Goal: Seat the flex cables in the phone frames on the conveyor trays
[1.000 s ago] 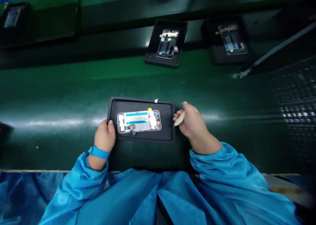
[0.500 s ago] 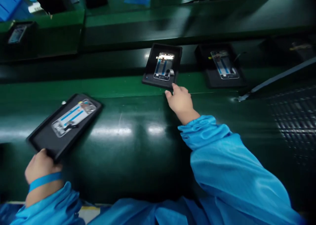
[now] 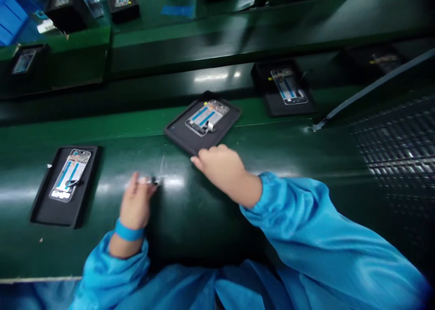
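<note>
On glossy green belt (image 3: 306, 156) | right hand (image 3: 222, 167) grips flat black tray (image 3: 190, 135)

A glossy dark-green belt surface (image 3: 204, 201) is seen, streaked with reflected light. The matt black rectangular plastic tray (image 3: 190, 138) is shown holding a shiny metallic phone frame (image 3: 206, 116). Smooth, slightly sheeny bright-blue cloth sleeves (image 3: 306, 237) are worn.
</note>
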`<state>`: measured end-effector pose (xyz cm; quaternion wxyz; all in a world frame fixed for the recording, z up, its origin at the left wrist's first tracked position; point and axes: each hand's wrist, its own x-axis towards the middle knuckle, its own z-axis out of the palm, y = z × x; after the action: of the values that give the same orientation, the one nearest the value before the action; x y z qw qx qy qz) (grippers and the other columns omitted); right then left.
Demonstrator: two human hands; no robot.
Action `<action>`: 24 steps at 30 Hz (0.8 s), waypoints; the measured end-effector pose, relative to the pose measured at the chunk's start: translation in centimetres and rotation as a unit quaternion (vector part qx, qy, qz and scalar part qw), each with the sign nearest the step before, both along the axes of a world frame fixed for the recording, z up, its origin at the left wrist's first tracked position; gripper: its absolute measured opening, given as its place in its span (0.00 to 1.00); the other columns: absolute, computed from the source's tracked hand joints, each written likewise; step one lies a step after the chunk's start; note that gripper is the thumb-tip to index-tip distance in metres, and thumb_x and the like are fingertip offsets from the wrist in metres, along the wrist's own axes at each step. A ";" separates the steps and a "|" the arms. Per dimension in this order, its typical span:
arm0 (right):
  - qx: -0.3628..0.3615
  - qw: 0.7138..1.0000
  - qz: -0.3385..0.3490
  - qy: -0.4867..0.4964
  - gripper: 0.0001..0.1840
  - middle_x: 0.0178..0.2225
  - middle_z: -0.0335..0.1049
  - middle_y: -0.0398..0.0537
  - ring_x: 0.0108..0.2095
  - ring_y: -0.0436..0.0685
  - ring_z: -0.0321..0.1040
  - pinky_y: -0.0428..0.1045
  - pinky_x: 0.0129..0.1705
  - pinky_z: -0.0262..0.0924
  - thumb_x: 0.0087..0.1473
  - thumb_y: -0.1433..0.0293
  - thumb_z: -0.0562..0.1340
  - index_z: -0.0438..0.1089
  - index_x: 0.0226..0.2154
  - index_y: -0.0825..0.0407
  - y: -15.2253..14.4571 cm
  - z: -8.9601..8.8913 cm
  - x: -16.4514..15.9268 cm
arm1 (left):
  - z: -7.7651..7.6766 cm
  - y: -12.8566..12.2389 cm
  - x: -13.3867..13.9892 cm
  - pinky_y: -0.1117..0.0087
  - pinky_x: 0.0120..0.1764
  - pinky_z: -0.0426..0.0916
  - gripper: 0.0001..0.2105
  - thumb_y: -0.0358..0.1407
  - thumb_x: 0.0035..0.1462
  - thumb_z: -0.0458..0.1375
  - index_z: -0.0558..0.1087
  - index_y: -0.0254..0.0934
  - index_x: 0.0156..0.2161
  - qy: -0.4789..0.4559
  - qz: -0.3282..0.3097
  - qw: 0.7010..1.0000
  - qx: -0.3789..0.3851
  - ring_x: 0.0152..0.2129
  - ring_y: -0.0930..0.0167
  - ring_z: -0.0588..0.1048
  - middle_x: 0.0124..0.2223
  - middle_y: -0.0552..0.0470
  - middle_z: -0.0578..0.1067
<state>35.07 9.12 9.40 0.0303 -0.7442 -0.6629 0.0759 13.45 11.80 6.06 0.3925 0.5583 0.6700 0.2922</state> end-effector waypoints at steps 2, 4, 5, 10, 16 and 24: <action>-0.038 0.995 0.080 0.039 0.14 0.25 0.69 0.54 0.30 0.60 0.65 0.50 0.28 0.52 0.57 0.64 0.54 0.71 0.28 0.53 -3.2 0.5 -3.2 | -0.9 -1.6 3.2 0.61 0.37 0.72 0.26 0.46 0.53 0.50 0.53 0.43 0.57 -0.202 -0.039 0.968 -0.144 0.31 0.70 0.74 0.38 0.50 0.73; -0.044 0.988 0.128 0.069 0.13 0.24 0.69 0.51 0.29 0.58 0.65 0.49 0.27 0.52 0.57 0.64 0.53 0.72 0.29 0.50 -6.3 0.3 -5.3 | -1.5 -2.8 4.8 0.68 0.32 0.72 0.28 0.42 0.50 0.55 0.52 0.46 0.56 -0.287 -0.053 0.938 -0.187 0.27 0.73 0.73 0.40 0.52 0.73; -0.034 0.988 0.133 0.077 0.14 0.26 0.69 0.49 0.30 0.57 0.65 0.49 0.27 0.53 0.58 0.63 0.52 0.72 0.32 0.48 -7.7 -0.1 -5.9 | -1.6 -3.2 4.8 0.70 0.30 0.72 0.29 0.40 0.49 0.57 0.53 0.46 0.56 -0.305 -0.053 0.932 -0.189 0.27 0.73 0.73 0.41 0.52 0.73; 0.015 0.998 0.039 0.050 0.18 0.43 0.68 0.52 0.34 0.58 0.65 0.50 0.32 0.55 0.59 0.61 0.50 0.66 0.48 0.47 -12.6 -3.1 -5.1 | -1.1 -3.1 1.5 0.70 0.33 0.72 0.29 0.34 0.47 0.57 0.56 0.46 0.56 -0.286 -0.048 0.938 -0.191 0.32 0.71 0.74 0.43 0.52 0.73; -0.029 0.988 0.094 0.119 0.17 0.36 0.72 0.50 0.35 0.58 0.67 0.51 0.38 0.56 0.60 0.68 0.49 0.71 0.41 0.52 -14.7 -6.0 -4.9 | -0.4 -3.6 -2.0 0.66 0.34 0.73 0.30 0.34 0.47 0.56 0.55 0.46 0.57 -0.242 -0.080 0.942 -0.220 0.34 0.68 0.74 0.41 0.53 0.74; -0.059 0.979 0.131 0.146 0.14 0.35 0.72 0.50 0.34 0.58 0.67 0.52 0.36 0.57 0.58 0.66 0.53 0.71 0.40 0.51 -14.9 -5.6 -6.9 | -0.5 -4.6 -4.2 0.66 0.33 0.72 0.32 0.37 0.47 0.58 0.54 0.48 0.58 -0.226 -0.102 0.938 -0.242 0.32 0.68 0.74 0.41 0.53 0.74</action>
<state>28.17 -5.81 3.84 0.0728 -0.6319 -0.7377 0.2264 9.26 7.24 5.56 0.6843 0.4316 0.5534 0.1979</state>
